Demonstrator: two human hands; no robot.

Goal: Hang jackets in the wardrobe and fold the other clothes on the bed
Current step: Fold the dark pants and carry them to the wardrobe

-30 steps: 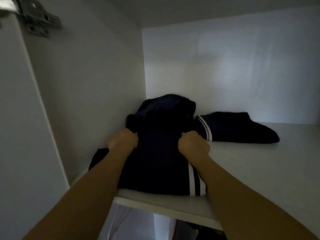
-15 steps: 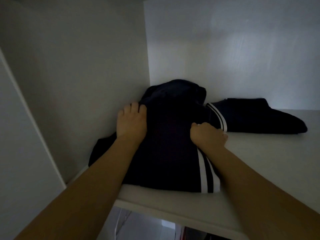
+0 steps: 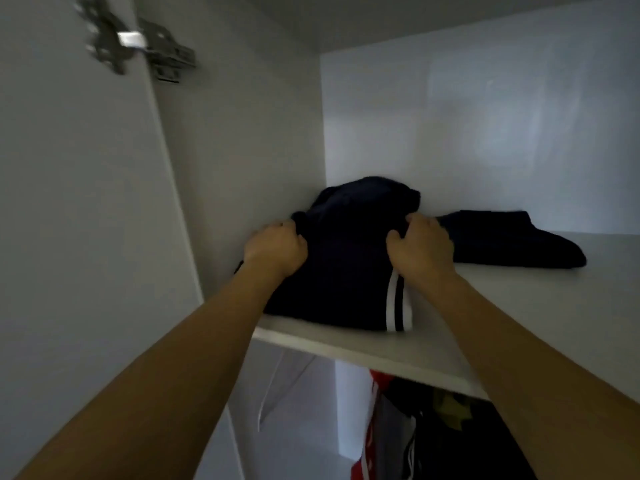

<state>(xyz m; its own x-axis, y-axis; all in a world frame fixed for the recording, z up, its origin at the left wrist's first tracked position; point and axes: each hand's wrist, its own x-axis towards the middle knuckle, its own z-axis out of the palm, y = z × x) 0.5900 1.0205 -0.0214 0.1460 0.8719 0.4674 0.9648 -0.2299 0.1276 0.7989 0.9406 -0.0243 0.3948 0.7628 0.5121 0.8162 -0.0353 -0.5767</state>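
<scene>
Half a second before, our left hand (image 3: 275, 247) had lain flat with straight fingers on the folded dark garment (image 3: 346, 271); by this moment it had curled over the pile's left edge and gripped the cloth there. The view had also tipped up, so the door hinge (image 3: 138, 46) stood at upper left again. The garment itself sat on the wardrobe shelf (image 3: 502, 306), tucked into the left corner near the side wall, its white-striped edge (image 3: 396, 306) facing the front lip. We judged that the folded piece had reached its place and only needed squaring, so the storing step was close to done. Our right hand (image 3: 420, 249) gripped the pile's upper right part, fingers bent into the fabric and knuckles up. Both forearms reached forward and upward, wrists about level, one hand on each side of the pile. Just beside it to the right lay a second dark folded garment (image 3: 512, 240), partly behind our right hand. Below the shelf some hanging clothes (image 3: 415, 427) showed
</scene>
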